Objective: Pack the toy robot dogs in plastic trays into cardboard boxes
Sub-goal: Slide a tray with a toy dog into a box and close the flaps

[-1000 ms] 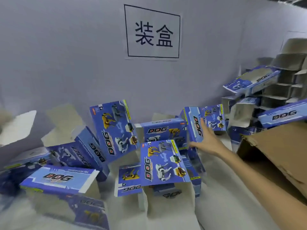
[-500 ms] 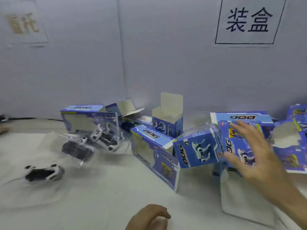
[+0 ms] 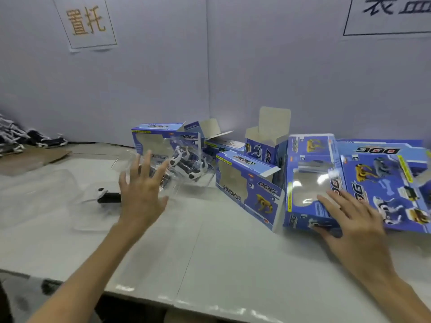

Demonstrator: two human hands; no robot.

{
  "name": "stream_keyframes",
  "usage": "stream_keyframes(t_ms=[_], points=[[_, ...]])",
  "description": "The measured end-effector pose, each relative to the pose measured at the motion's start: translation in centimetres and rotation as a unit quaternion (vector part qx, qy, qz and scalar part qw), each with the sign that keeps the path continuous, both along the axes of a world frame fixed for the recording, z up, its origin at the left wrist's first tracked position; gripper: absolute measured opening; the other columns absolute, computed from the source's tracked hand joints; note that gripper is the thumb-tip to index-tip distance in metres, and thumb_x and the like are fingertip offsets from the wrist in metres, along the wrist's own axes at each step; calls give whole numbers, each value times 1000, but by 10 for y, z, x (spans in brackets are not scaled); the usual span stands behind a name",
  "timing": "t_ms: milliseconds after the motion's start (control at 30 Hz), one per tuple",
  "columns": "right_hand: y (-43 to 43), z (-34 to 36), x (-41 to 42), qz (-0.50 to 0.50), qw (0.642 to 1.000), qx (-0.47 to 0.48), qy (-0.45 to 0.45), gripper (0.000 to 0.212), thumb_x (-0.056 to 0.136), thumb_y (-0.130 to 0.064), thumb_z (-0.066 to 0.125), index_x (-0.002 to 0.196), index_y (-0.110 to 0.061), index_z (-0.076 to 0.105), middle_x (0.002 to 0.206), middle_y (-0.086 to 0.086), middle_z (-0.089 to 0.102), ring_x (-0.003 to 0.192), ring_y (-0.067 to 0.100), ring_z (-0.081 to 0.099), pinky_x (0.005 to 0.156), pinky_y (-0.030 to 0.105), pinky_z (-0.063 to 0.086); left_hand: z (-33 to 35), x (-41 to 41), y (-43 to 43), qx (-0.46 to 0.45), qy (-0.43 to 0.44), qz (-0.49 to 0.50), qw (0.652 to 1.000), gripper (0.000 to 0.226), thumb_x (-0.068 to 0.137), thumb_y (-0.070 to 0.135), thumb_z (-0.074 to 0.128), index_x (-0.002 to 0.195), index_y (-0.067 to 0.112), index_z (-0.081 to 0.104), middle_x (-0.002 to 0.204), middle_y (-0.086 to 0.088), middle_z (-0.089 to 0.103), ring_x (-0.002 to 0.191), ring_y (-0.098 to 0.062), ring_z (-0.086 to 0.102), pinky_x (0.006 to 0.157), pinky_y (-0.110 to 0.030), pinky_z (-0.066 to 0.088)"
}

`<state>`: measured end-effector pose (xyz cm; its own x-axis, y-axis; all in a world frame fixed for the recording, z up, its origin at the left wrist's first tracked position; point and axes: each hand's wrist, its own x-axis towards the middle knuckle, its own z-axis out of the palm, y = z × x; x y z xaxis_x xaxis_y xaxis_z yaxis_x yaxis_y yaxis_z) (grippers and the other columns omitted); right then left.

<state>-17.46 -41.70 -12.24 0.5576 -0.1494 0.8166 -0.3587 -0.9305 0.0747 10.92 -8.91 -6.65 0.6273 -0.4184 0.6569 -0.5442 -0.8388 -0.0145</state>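
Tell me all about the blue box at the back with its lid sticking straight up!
The open box is blue cardboard printed with a white robot dog and big letters. Its top flap stands straight up, showing plain pale card inside. It stands upright near the wall, crowded by other blue boxes; a tilted box hides its bottom. What is inside cannot be seen.

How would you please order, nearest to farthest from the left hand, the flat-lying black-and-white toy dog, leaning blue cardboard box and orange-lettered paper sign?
1. Flat-lying black-and-white toy dog: beside the left hand.
2. Leaning blue cardboard box: rightward.
3. Orange-lettered paper sign: upper wall.
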Motion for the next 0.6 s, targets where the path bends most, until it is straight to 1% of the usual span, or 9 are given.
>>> stream_keyframes(t_ms=[67,100,133,200,267,333,433,500,600], points=[[0,1,-1,-2,1000,-10,-23,57,85,-47,55,126,-10,67,132,11,65,126,33,57,101,52,40,11,17,-2,68,26,16,997,91,73,45,81,150,35,35,162,-7,19,150,-31,12,113,-58,22],[1,1,-2,-2,999,-14,-34,57,86,-47,56,126,-9,68,131,12,65,126,33,58,101,52,40,15,24,-4,91,31,11,995,88,74,49,79,148,35,35,161,-4,24,149,-29,14,114,-55,23],[3,1,-3,-2,999,-15,-45,56,86,-47,57,126,-9,67,132,12,65,126,33,58,101,53,40,18,28,-6,106,34,0,994,85,73,49,80,145,33,38,156,-2,33,146,-26,22,113,-52,26],[5,1,-5,-1,997,-19,-71,54,88,-44,59,127,-8,66,134,12,63,128,32,56,101,53,39,21,26,-10,115,34,-30,992,79,70,44,82,136,27,41,141,0,47,133,-23,40,106,-45,33],[5,2,-8,0,994,-29,-103,53,89,-42,60,128,-7,65,136,13,62,130,31,54,104,52,37,20,17,-15,92,24,-60,994,76,67,40,84,128,22,43,128,-2,50,118,-24,46,99,-41,36],[4,3,-10,0,991,-35,-129,53,91,-42,61,130,-7,63,138,13,60,131,30,53,106,50,35,16,4,-21,50,9,-93,994,80,63,36,87,129,17,46,122,-6,48,111,-26,45,97,-40,36],[5,3,-10,1,988,-32,-151,53,94,-42,60,132,-6,60,140,13,58,134,30,50,106,50,35,6,-33,-35,-18,-12,-146,989,82,58,30,90,129,12,54,115,-12,47,107,-31,42,94,-42,35],[8,4,-11,2,985,-32,-168,52,95,-41,62,133,-5,60,141,14,57,135,31,50,105,50,36,-4,-70,-48,-68,-10,-181,981,79,57,29,87,128,12,56,111,-11,48,105,-33,45,91,-41,35],[12,13,-15,25,977,-19,-210,53,92,-37,66,132,-2,59,138,19,57,133,35,51,102,50,40,-31,-135,-69,-119,2,-255,960,78,57,37,80,128,16,56,107,-6,51,102,-29,48,86,-39,35]])
